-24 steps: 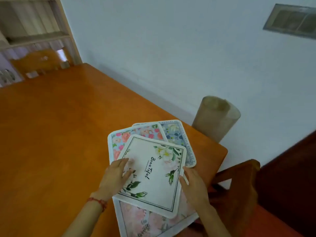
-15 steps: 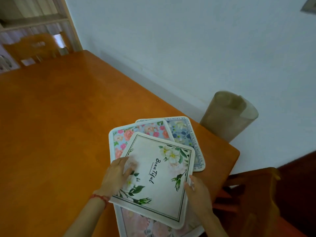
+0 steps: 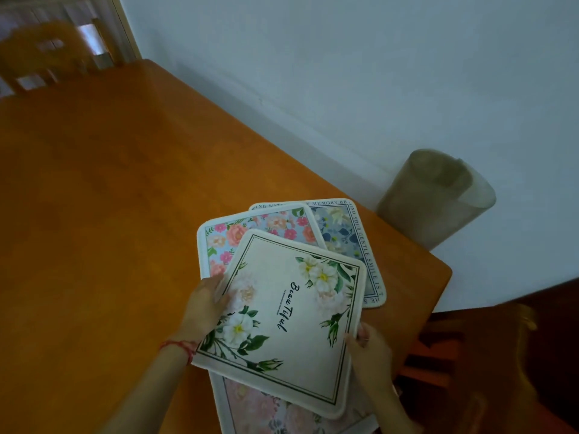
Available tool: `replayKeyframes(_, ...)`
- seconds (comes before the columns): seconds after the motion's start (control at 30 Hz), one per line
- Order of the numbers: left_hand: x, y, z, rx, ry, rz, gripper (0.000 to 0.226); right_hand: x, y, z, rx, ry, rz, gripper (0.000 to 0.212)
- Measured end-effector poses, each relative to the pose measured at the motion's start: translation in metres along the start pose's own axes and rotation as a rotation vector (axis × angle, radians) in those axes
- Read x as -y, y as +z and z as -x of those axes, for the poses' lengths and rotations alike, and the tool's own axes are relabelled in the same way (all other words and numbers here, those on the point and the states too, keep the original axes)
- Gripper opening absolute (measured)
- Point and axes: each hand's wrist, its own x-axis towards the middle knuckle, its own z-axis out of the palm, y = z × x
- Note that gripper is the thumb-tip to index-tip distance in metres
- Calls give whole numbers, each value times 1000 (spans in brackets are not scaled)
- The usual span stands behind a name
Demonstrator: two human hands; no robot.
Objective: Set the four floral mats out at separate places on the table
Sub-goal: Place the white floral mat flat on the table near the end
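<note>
Both hands, left hand and right hand, now grasp the white mat by its edges; it has tilted clockwise off the stack. Pink mat at 11 o'clock and the surface wait; no mat placed yet.

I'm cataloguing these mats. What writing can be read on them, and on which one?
"Beau Tiful": white top mat; the small line beside it is too small to read.
"...Y MEMORY BE...ND YOUR GENTLE SMILE IS T...": border of the blue mat, partly covered.
Pink rose mat and bottom mat: no writing visible.

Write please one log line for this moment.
stage: mats stacked, none placed | left hand: holds top mat edge | right hand: holds opposite edge | table: three mats under it
</note>
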Motion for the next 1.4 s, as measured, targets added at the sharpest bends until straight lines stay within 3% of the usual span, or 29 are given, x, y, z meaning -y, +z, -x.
replayKeyframes(0.13,1,2,-3,-61,-80,78,44,-4,4,-3,-16,64,-38,19)
replayKeyframes(0.3,4,3,-3,-117,-93,188,34,-4,5,-2,16,174,-111,34)
replayKeyframes(0.5,10,-3,-3,-181,-151,299,28,2,-1,-4,-31,176,-139,25)
replayKeyframes(0.93,7,-23,40,-256,-141,642,23,33,-30,4,-28,-74,-114,15)
replayKeyframes(1.23,17,-47,80,-313,-144,727,22,55,-43,22,30,-214,-103,22)
replayKeyframes(1.4,19,-55,114,-365,-149,762,22,61,-48,32,55,-245,-102,12)
